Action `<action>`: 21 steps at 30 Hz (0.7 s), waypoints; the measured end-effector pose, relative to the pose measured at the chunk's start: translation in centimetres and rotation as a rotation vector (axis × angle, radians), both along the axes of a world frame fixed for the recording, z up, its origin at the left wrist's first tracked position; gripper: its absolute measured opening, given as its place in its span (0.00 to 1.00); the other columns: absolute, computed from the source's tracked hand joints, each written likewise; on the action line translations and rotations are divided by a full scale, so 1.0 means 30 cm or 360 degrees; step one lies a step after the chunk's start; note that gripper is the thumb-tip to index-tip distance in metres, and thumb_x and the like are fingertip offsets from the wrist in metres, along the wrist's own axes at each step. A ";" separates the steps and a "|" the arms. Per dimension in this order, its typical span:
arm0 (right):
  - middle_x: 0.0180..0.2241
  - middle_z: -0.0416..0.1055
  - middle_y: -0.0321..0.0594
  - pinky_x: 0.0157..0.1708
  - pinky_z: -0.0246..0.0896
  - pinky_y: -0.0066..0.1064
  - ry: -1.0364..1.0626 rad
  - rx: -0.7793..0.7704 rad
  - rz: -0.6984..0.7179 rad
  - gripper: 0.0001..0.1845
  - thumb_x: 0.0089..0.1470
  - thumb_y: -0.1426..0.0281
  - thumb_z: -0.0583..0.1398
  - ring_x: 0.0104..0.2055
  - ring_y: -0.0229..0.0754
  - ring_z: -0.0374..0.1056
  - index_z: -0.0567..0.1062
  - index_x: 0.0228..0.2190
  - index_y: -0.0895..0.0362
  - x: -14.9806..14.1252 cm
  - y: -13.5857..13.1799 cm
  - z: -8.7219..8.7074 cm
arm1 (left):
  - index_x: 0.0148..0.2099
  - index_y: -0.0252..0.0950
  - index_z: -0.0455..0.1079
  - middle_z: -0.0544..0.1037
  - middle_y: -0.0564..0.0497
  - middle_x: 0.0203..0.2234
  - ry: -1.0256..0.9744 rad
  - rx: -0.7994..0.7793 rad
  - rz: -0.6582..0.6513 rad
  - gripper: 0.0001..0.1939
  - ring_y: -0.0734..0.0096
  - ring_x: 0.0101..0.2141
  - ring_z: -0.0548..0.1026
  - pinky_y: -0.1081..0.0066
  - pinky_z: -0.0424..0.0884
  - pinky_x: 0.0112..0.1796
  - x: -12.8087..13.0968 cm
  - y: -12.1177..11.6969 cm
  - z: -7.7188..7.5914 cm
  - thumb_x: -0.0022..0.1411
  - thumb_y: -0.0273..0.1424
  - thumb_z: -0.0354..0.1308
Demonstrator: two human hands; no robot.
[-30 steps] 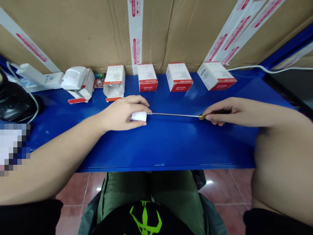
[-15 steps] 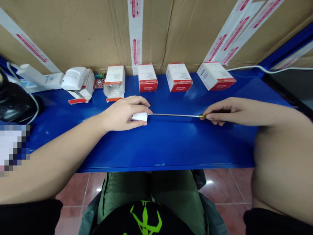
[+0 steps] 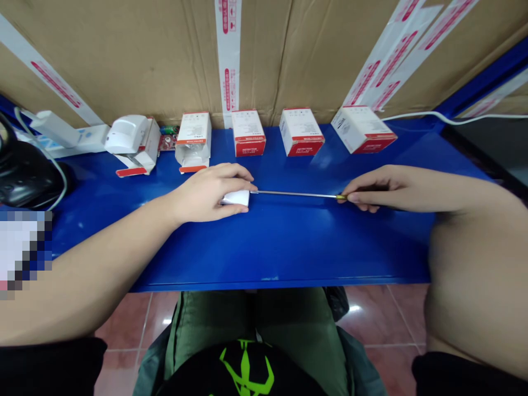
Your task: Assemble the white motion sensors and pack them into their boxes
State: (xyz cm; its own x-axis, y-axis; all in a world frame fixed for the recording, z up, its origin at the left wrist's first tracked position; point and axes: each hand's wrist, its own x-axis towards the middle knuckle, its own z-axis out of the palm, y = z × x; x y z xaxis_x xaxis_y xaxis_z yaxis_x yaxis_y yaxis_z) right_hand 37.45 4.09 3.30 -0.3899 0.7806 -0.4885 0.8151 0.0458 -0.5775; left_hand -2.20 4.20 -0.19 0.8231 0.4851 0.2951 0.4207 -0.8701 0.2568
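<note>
On the blue table (image 3: 280, 247) my left hand (image 3: 210, 192) is closed over a white detector (image 3: 237, 198), fingers along its far side and thumb on the near side. Much of the detector lies hidden under that hand. My right hand (image 3: 375, 190) pinches the yellowish handle of a screwdriver (image 3: 297, 193). Its long thin metal shaft lies level, pointing left, and the tip meets the right end of the detector. My right palm hides most of the handle.
Along the back stand three closed boxes (image 3: 249, 135), an opened box (image 3: 193, 137) and another opened box (image 3: 146, 146) with a white detector (image 3: 127, 133) on it. A small circuit board (image 3: 168, 140) lies between those two. At the left are a power strip (image 3: 91, 137) and a black object (image 3: 28, 170).
Both hands, the detector and the screwdriver keep their places. Only a very slight shift of the whole view shows.
</note>
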 end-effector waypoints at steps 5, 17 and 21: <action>0.28 0.78 0.43 0.30 0.68 0.39 0.0007 0.0011 -0.0007 0.45 0.41 0.26 0.64 0.30 0.46 0.71 0.84 0.38 0.53 -0.006 -0.002 0.007 | 0.60 0.37 0.79 0.80 0.38 0.57 -0.0018 0.0010 -0.0006 0.22 0.53 0.55 0.81 0.55 0.79 0.57 0.004 0.001 -0.005 0.76 0.46 0.59; 0.22 0.67 0.37 0.26 0.58 0.32 0.0114 -0.0262 0.0221 0.40 0.55 0.29 0.59 0.25 0.38 0.62 0.79 0.28 0.55 -0.003 0.006 0.017 | 0.58 0.35 0.79 0.82 0.37 0.56 -0.0102 0.0026 -0.0123 0.20 0.52 0.56 0.82 0.54 0.78 0.59 0.006 0.011 -0.008 0.75 0.44 0.62; 0.22 0.67 0.36 0.25 0.60 0.32 0.0164 -0.0315 0.0248 0.37 0.58 0.33 0.60 0.24 0.37 0.61 0.80 0.29 0.54 0.009 0.011 0.013 | 0.58 0.35 0.79 0.82 0.37 0.56 -0.0116 0.0021 -0.0143 0.20 0.53 0.56 0.82 0.54 0.78 0.59 0.007 0.011 -0.007 0.76 0.44 0.62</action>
State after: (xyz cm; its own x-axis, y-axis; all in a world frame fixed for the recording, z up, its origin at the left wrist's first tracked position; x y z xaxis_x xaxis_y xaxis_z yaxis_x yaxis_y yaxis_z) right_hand 37.70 4.42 3.70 -0.5531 0.6008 -0.5772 0.7438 0.0440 -0.6670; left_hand -1.98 4.53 -0.39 0.8392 0.4063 0.3615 0.3218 -0.9068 0.2722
